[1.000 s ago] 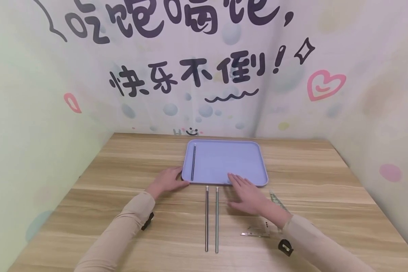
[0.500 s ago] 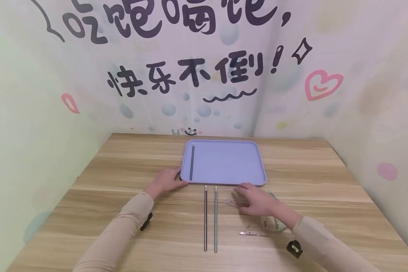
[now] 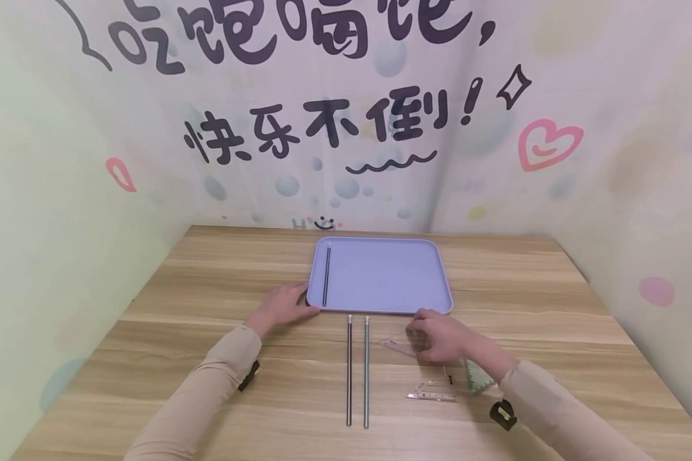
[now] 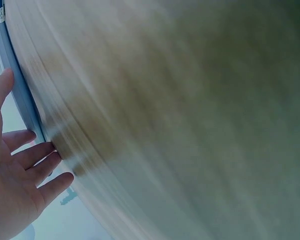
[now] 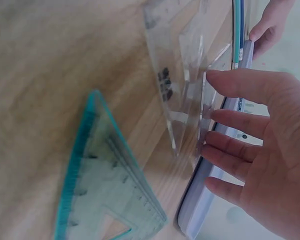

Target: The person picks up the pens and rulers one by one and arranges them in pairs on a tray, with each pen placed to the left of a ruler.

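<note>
My left hand [image 3: 282, 304] rests at the near left corner of the lavender tray [image 3: 392, 275]. In the left wrist view its fingers are spread and fairly straight, with thumb and fingertips against the tray's rim [image 4: 22, 97]. My right hand [image 3: 444, 336] is by the tray's near right edge, holding a clear set square [image 3: 396, 346] between thumb and fingertips; the hand covers part of it. Nearer me lie a second clear set square [image 3: 432, 396] and a green-edged one [image 5: 110, 185], partly under the right forearm in the head view.
A dark pencil [image 3: 349, 371] and a green pencil [image 3: 366, 371] lie side by side before the tray. Another dark pencil [image 3: 326, 276] lies along the tray's left side. A printed cloth [image 3: 265, 179] hangs behind the wooden table [image 3: 219, 256].
My right hand has drawn back from above the tray's near edge, moved right and come down onto the clear set square. My left hand has stayed at the tray corner.
</note>
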`<state>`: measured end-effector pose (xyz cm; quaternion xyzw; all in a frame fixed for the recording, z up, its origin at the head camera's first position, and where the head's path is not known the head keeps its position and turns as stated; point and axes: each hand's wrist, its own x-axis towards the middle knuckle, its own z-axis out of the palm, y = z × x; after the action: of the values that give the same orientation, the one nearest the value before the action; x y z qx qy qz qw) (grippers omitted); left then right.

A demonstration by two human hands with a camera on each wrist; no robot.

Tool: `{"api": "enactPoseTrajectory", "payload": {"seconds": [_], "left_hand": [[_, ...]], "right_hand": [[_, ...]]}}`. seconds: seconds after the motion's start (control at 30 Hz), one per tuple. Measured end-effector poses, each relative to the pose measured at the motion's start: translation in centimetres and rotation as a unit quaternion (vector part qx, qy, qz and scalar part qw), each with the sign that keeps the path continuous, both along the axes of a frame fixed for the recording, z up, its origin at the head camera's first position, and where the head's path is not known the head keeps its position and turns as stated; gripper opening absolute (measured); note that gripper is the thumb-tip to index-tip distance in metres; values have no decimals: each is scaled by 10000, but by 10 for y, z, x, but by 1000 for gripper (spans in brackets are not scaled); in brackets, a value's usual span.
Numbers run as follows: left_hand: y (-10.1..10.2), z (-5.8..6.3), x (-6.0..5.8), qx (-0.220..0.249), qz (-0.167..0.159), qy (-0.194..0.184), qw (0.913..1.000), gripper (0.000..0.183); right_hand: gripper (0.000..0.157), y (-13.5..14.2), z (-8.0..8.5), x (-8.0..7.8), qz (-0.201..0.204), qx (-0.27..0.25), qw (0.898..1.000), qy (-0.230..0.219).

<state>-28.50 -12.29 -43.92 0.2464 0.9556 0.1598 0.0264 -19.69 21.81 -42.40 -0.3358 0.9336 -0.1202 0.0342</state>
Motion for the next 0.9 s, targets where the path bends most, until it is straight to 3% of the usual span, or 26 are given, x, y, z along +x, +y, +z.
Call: {"api": "enactPoseTrajectory", "payload": {"seconds": [0.43, 0.73, 0.9], "left_hand": [[2, 2, 2, 58, 40, -25, 10000, 71], [2, 1, 2, 41, 101, -62, 9999, 72], [2, 1, 2, 95, 21, 61, 9999, 70]], "right_hand": [[54, -6, 15, -11, 94, 533, 9982, -276], [53, -7, 18, -13, 143, 540, 9966, -604], [43, -6, 19, -18, 231, 362, 9949, -918]]}}
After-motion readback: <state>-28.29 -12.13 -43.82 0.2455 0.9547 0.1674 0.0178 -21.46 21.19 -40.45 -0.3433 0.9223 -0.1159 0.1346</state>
